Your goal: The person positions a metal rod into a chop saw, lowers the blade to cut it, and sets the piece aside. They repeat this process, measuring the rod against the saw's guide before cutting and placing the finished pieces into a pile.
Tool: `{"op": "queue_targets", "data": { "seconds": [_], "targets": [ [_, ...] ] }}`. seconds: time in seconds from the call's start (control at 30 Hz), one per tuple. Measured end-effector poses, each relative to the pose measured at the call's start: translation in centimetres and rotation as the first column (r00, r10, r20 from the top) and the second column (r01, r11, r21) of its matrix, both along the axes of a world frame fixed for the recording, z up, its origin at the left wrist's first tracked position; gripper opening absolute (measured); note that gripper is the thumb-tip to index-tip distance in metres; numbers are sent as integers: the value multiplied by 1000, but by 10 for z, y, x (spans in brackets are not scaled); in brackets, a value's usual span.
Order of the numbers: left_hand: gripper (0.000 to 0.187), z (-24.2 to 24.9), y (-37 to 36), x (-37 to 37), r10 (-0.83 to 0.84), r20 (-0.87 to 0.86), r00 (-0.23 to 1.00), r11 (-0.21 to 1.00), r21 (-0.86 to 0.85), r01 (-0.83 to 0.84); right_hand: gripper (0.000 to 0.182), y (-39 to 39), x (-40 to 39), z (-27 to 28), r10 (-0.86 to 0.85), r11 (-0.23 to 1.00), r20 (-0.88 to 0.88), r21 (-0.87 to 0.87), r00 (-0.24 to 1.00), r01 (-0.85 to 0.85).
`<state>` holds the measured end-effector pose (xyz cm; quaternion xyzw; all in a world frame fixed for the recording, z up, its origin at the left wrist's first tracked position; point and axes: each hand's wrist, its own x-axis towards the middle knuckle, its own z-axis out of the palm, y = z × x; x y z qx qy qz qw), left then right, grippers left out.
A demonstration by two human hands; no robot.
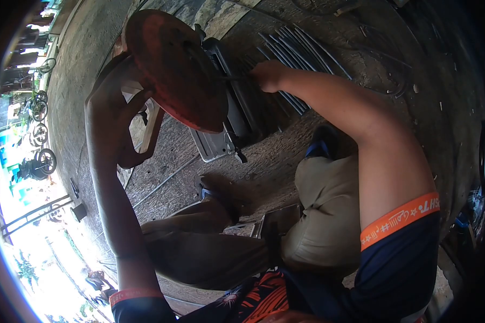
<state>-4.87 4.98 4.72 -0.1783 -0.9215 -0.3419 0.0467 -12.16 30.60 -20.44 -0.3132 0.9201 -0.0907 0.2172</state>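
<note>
My left hand (116,116) grips the edge of a round, rust-red metal disc (172,70) and holds it up on edge. Behind the disc stands a dark grey machine body (237,107) with a metal plate below it. My right hand (268,75) reaches to the centre of the disc, fingers closed on a thin dark part there; what that part is I cannot tell. Beneath my right forearm lies a bundle of thin metal rods (302,54).
I sit low on a dirt floor (275,161), knees bent, feet in sandals (210,191). A small metal box (275,218) sits between my legs. Wheels and motorbikes (37,161) stand in bright light at the far left. Cables lie on the ground at upper right.
</note>
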Motion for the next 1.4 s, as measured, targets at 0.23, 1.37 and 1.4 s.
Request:
{"op": "queue_targets", "data": {
  "seconds": [0.23, 1.37, 1.4],
  "targets": [
    [49, -3, -3, -1, -6, 56, 998, 997, 80, 1, 26, 0, 1, 5, -10, 1000, 26, -25, 1000, 11],
    [49, -3, -5, -3, 8, -56, 998, 997, -72, -12, 25, 1, -4, -2, 25, 999, -19, -41, 1000, -25],
    [49, -4, -7, -4, 9, -41, 999, 998, -68, -12, 26, 1, -3, 0, 25, 999, -17, -33, 1000, -26]
  ]
}}
